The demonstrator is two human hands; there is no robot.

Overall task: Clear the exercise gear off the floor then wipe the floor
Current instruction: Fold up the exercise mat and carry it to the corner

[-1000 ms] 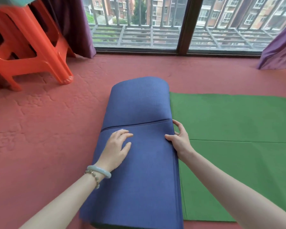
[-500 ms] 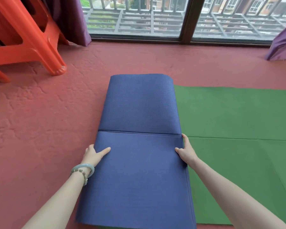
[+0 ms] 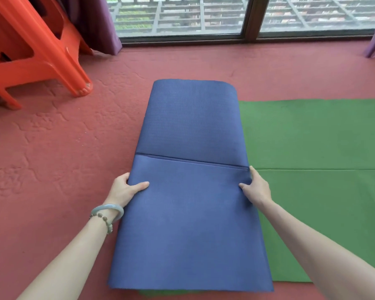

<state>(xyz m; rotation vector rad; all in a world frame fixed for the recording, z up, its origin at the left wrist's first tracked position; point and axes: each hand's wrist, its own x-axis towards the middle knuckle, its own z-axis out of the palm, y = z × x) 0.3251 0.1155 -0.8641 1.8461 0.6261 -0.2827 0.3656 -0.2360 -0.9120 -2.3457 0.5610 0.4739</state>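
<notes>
While fingers [image 3: 124, 177] of left hand [image 3: 126, 189] and right hand [image 3: 256, 187] clamp the side edges of the folded blue mat [image 3: 191, 224], it lies on the floor [image 3: 63, 137], overlapping the green mat [image 3: 312, 137]. Risk: folds spring open on lifting; grip may miss lower layers.

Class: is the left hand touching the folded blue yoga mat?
Touching. Head view: left hand grips the folded blue yoga mat at its edge, thumb on top.
</notes>
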